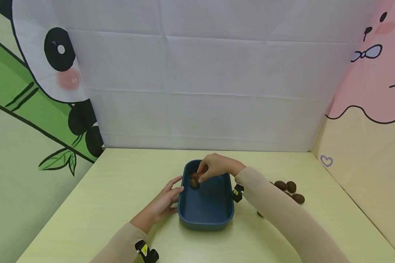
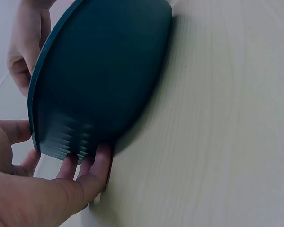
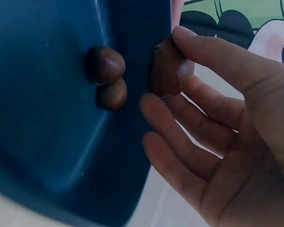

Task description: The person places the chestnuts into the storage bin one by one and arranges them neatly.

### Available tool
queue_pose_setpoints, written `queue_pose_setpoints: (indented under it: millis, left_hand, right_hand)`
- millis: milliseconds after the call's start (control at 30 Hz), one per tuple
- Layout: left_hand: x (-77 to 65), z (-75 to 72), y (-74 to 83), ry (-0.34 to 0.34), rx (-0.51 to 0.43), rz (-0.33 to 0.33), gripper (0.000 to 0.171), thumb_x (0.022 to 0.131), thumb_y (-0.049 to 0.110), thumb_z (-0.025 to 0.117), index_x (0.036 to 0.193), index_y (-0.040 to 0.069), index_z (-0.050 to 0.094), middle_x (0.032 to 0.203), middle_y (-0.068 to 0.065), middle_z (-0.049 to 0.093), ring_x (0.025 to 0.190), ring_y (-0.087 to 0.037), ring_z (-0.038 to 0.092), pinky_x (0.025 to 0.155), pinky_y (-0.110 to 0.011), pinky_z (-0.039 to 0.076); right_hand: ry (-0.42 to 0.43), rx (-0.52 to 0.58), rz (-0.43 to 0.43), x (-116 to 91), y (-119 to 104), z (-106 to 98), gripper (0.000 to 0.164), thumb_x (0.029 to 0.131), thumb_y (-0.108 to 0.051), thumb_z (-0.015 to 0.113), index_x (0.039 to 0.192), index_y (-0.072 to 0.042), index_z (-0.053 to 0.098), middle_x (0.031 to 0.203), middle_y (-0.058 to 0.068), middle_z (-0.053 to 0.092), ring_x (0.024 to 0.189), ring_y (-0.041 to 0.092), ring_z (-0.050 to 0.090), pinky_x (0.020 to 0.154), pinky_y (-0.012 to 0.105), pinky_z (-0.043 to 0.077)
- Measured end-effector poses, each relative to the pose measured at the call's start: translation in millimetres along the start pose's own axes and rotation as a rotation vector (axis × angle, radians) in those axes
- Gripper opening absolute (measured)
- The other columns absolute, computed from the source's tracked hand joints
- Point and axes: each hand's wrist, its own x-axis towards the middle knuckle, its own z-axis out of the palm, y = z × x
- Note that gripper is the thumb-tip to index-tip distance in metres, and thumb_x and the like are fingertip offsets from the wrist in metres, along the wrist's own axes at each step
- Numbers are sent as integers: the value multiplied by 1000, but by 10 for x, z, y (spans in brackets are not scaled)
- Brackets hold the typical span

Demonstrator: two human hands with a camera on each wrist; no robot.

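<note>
The left hand [image 1: 166,200] is bracing the left side of the blue box [image 1: 207,212], its fingers spreading and their tips touching the rim and outer wall. The right hand [image 1: 218,164] is pinching a brown nut [image 3: 169,71] between thumb and fingers at the box's far end (whether the nut is touching the wall, I cannot tell). Two more nuts [image 3: 109,66] are resting inside, touching each other. Further nuts [image 1: 280,185] are lying to the right on the table [image 1: 128,182], partly hiding behind the sleeve [image 1: 273,201].
</note>
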Motion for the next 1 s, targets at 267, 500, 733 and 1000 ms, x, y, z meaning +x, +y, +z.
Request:
queue_pose_setpoints:
  millis: [267,500,733,1000]
  left_hand:
    - [10,1,10,-7,-7,6,61,107,32,49,158,25,18,145,-21,50,129,-35,53,98,-56,45]
    - [5,-7,10,-2,-2,1,61,106,33,49,158,24,19,143,-20,53,130,-35,53,98,-57,45]
    - [-4,-7,3,-14,-2,7,63,106,34,50,159,24,17,143,-19,53,129,-34,54,98,-56,45]
    - [-15,-10,13,-20,6,12,63,106,33,50,159,23,16,144,-21,51,130,-35,53,97,-54,46]
  right_hand:
    - [-42,42,80,193,-89,226,23,86,-29,82,103,-15,77,88,-10,70,80,6,65,77,27,53]
    - [-64,73,157,251,-100,393,11,86,-28,82,89,-19,76,81,-9,69,74,8,65,70,27,53]
    - [-72,145,220,227,-77,488,14,85,-25,83,89,-16,73,83,-4,68,73,11,67,69,27,54]
    - [-38,188,235,219,-36,505,12,87,-23,80,90,-14,73,83,-1,69,74,15,68,68,30,55]
